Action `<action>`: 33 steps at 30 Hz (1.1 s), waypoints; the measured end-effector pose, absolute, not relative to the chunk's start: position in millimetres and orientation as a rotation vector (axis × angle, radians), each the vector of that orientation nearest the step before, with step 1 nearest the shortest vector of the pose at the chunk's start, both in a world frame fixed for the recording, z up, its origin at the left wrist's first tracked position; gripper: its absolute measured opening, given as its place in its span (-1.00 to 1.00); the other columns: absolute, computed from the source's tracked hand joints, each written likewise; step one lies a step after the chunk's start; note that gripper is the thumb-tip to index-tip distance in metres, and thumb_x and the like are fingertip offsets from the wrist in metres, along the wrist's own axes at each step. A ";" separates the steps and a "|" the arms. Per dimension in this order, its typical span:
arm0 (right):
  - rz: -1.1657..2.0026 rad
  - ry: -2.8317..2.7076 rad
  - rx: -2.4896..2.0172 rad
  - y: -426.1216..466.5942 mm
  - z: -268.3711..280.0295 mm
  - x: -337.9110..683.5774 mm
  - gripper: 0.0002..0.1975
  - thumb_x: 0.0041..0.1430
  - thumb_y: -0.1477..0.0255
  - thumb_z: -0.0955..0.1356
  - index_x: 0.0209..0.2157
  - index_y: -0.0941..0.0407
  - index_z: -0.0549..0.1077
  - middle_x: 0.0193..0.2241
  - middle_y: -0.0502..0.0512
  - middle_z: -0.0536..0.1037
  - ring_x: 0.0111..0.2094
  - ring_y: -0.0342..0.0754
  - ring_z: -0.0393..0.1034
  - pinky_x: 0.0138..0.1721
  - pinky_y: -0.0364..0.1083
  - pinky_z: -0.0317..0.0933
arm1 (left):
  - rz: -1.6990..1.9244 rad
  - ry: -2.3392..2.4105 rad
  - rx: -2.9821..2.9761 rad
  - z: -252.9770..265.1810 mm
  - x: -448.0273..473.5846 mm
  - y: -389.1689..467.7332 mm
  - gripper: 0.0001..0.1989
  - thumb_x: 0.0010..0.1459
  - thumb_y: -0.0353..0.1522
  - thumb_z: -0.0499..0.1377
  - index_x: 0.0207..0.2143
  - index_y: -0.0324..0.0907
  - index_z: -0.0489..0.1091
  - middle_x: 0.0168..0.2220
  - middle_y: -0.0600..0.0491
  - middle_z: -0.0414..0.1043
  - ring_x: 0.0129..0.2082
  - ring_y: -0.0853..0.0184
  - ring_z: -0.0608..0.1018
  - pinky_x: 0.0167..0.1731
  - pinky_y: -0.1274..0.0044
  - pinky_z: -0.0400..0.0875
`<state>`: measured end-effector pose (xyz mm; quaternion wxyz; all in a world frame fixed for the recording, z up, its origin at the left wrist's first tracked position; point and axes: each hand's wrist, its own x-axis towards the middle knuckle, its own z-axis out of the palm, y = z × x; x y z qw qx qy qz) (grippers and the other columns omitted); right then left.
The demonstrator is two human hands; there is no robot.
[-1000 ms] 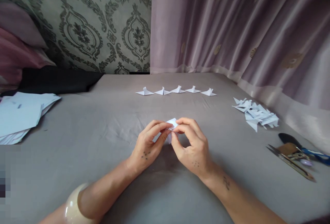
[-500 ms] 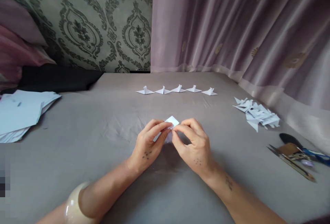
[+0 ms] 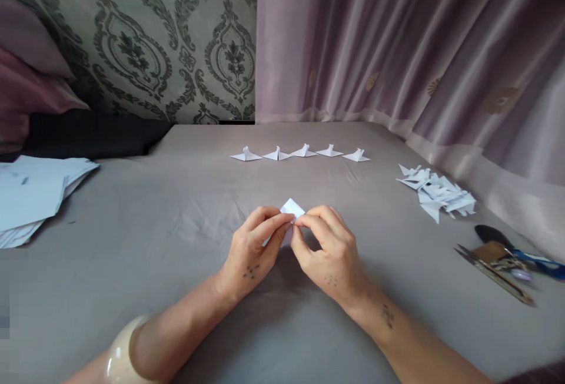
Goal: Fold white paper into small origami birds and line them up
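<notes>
A small piece of folded white paper is held between both hands, its pointed top corner facing away from me. My left hand pinches its left side between thumb and fingers. On the other side, my right hand has thumb and index finger pressed together at the paper's lower middle. The fingertips of the two hands nearly meet there and hide part of the folds. Farther back, several folded paper birds stand in a row on the grey cloth surface.
A pile of folded white paper pieces lies to the right. Nearer on that side are tweezers and blue-handled scissors. Stacked white sheets lie at the left, before a black cloth. A curtain hangs behind.
My right thumb and index finger have come slightly closer to the left fingertips on the paper. The whole view has shifted a little; the other things lie as before.
</notes>
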<state>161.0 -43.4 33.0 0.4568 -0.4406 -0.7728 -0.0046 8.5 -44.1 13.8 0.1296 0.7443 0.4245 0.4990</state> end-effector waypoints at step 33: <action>0.375 -1.770 -0.981 -43.6 35.5 165.7 -0.88 0.13 0.59 0.32 -0.38 0.09 0.44 -0.23 0.10 0.51 -0.17 -0.05 0.41 -0.10 -0.01 0.31 | 1.424 1.135 1.707 21.6 6.9 -44.0 -0.93 0.19 -0.37 0.20 -0.28 -0.14 0.47 -0.25 0.01 0.53 -0.18 0.29 0.53 -0.07 0.40 0.37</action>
